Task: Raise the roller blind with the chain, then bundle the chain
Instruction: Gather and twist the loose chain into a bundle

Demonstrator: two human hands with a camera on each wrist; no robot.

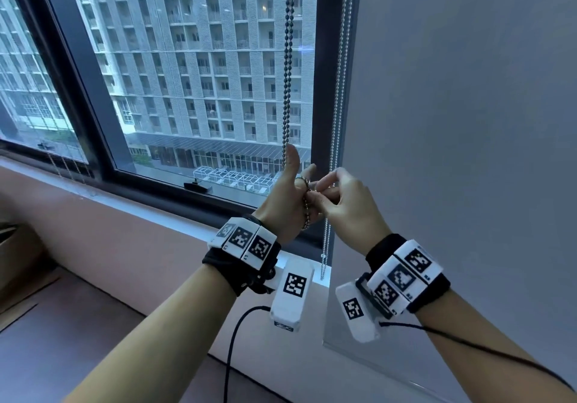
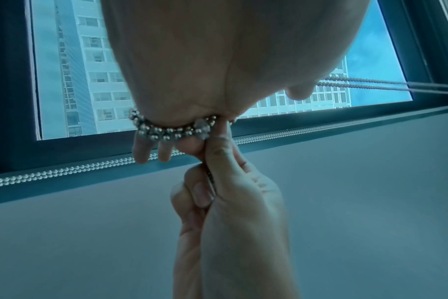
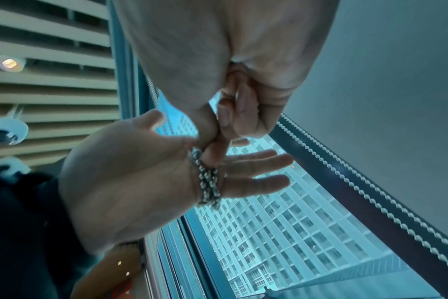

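Note:
The dark bead chain (image 1: 286,74) hangs in front of the window and runs down to my left hand (image 1: 293,190). That hand is held up with the thumb pointing up and the fingers straight. Several coils of chain (image 3: 208,186) are wound round those fingers, and they also show as shiny beads (image 2: 166,131) in the left wrist view. My right hand (image 1: 324,190) is just right of the left, touching it, and pinches a strand of the chain between thumb and forefinger (image 3: 225,125). The roller blind over this pane is out of view.
A grey blind (image 1: 468,121) hangs lowered over the pane to the right, with its silver chain (image 1: 338,105) dangling close behind my right hand. The dark window frame (image 1: 90,74) and pale sill (image 1: 156,212) run below. A cardboard box (image 1: 18,252) sits at far left.

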